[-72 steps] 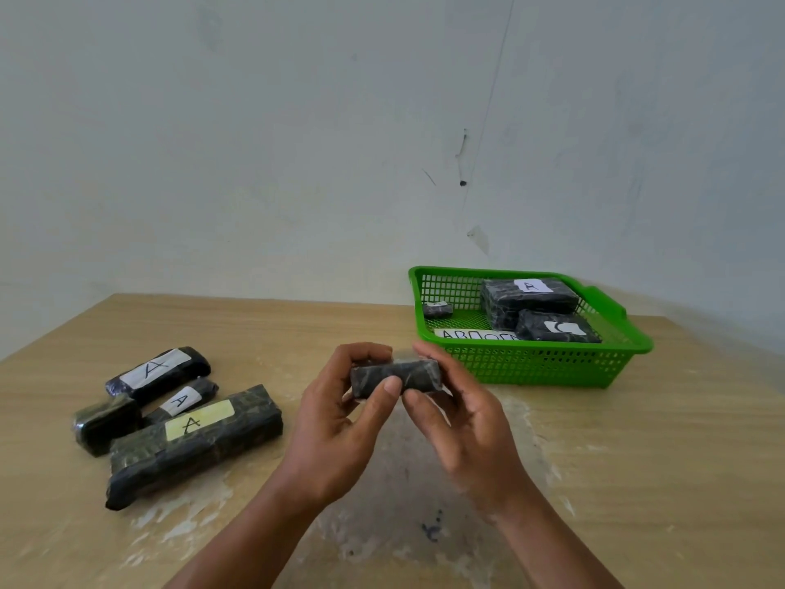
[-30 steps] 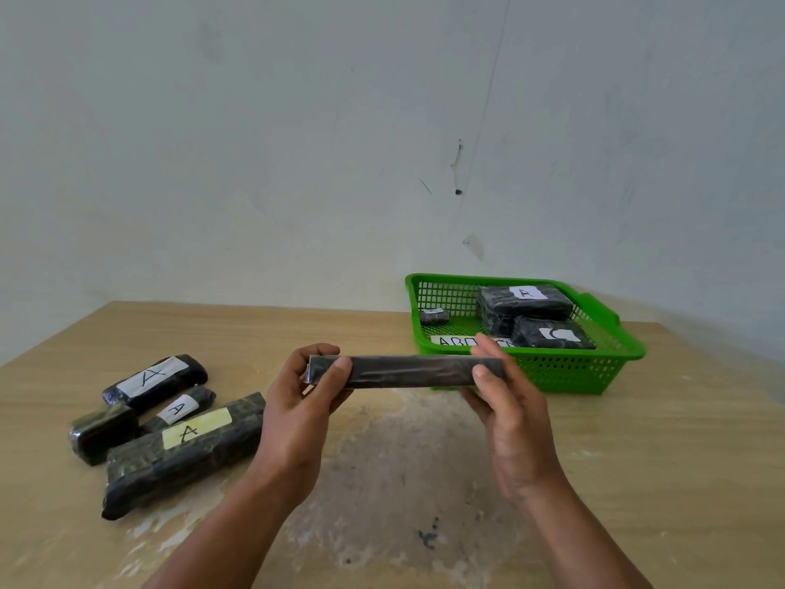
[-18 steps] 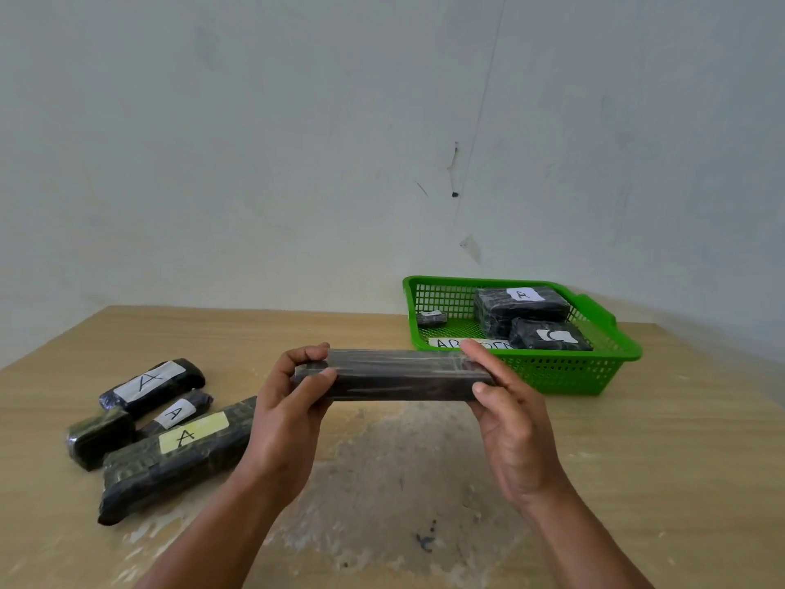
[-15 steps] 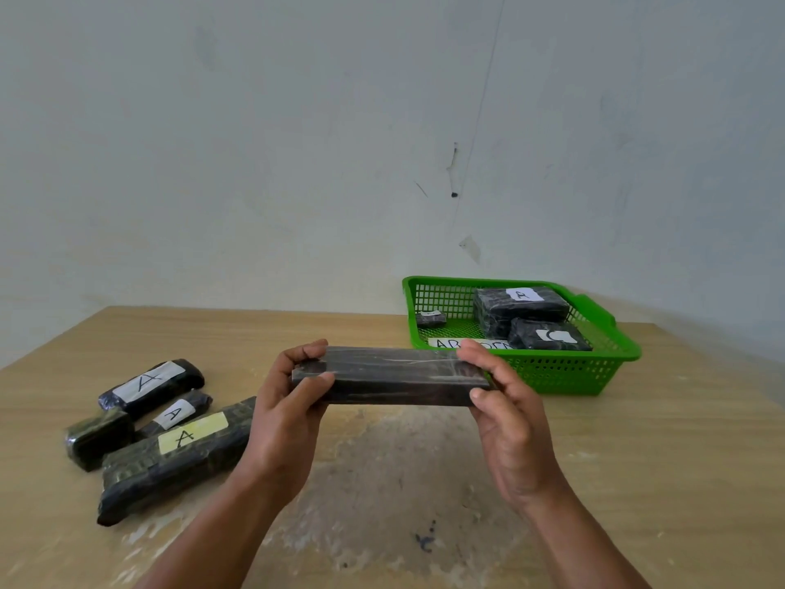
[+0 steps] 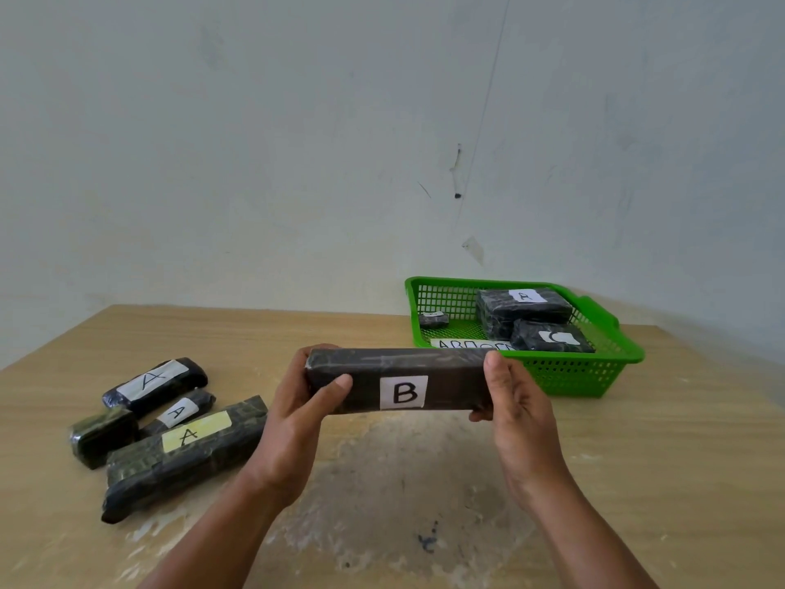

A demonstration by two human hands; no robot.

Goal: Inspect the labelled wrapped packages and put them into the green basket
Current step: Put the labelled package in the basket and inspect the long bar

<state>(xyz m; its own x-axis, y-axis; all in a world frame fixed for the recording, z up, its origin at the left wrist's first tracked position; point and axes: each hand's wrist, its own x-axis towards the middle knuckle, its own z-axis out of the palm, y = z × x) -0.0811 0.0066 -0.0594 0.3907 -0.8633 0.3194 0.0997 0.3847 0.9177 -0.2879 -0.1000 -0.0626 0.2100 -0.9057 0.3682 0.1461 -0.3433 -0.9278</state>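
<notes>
A long black wrapped package (image 5: 450,384) with a white label reading B is held level above the table, label facing me. My left hand (image 5: 297,423) grips its left end and my right hand (image 5: 516,414) grips its right end. The green basket (image 5: 569,371) stands behind it at the right, holding a package labelled A (image 5: 522,306), a package labelled C (image 5: 550,340), a small package (image 5: 433,320) and a white strip with letters (image 5: 471,344).
At the left of the wooden table (image 5: 679,461) lie several wrapped packages: a long one with a yellow A label (image 5: 182,452), two with white A labels (image 5: 155,380) (image 5: 180,412) and a small unlabelled one (image 5: 104,433). A pale wall stands behind.
Both hands have turned the long package from end-on to lengthwise, then rolled it until the B label faces me. The packages on the table and the basket have not moved.
</notes>
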